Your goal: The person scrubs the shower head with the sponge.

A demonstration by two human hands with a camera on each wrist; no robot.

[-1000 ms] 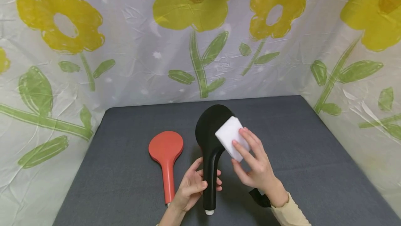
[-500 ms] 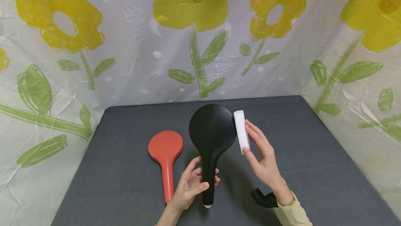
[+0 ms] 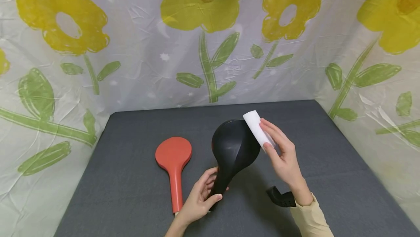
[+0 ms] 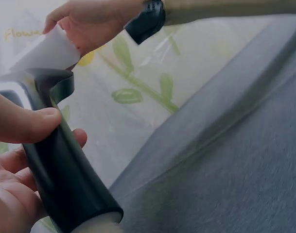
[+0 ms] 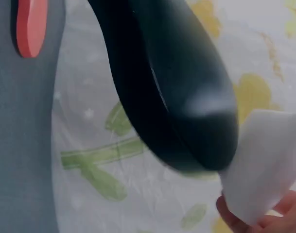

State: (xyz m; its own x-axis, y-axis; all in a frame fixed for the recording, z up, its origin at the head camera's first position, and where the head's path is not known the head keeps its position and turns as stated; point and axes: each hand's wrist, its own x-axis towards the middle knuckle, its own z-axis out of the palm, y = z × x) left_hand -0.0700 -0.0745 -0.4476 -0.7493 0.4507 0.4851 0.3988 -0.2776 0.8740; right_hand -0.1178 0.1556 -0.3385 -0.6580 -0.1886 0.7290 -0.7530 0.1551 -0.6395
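Observation:
A glossy black paddle [image 3: 231,147], with a round head and a long handle, is held up over the table, its head leaning to the right. My left hand [image 3: 198,198] grips its handle [image 4: 72,179], the thumb lying along the front and the fingers behind. In my right hand [image 3: 284,156], between thumb and fingers, is a white sponge block [image 3: 257,127]. The sponge lies against the upper right rim of the paddle's head, and the right wrist view shows its edge meeting the black rim [image 5: 220,160]. Part of the left fingers is hidden behind the handle.
On the dark grey table [image 3: 131,178] a red paddle [image 3: 174,155] of like shape lies left of my left hand. A black strap piece [image 3: 281,197] sits at my right wrist. Flower-printed white sheeting [image 3: 141,47] hangs behind and at both sides.
The black paddle has turned and tipped to the right, its head moving lower. The sponge went from its face to the right edge, then up to the upper right rim.

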